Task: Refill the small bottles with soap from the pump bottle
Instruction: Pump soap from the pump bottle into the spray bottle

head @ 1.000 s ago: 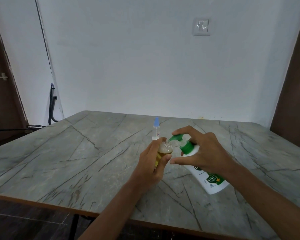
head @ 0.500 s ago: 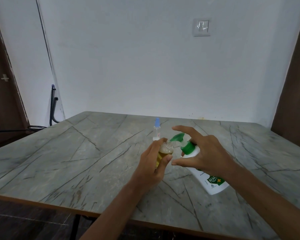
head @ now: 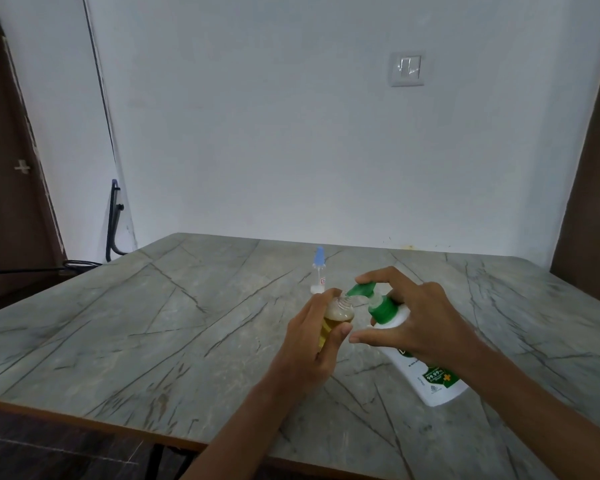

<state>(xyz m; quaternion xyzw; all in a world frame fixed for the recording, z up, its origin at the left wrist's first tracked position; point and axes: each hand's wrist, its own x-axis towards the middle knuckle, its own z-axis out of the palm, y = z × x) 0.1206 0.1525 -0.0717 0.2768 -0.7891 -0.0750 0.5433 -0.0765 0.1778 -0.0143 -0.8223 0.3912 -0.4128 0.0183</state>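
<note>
Head view: the left grip [head: 312, 351] is wrapped round a small bottle [head: 336, 315], open at the neck and part full of yellow liquid, held above the middle of the tabletop [head: 153, 323]. The right grip [head: 426, 323] holds the white pump bottle [head: 430, 375], tilted left, with the forefinger on top of the green pump head [head: 361, 291] and the thumb under the shoulder. The nozzle sits at the small bottle's mouth. A blue-capped bottle [head: 318, 271] stands upright just behind, toward the far edge.
</note>
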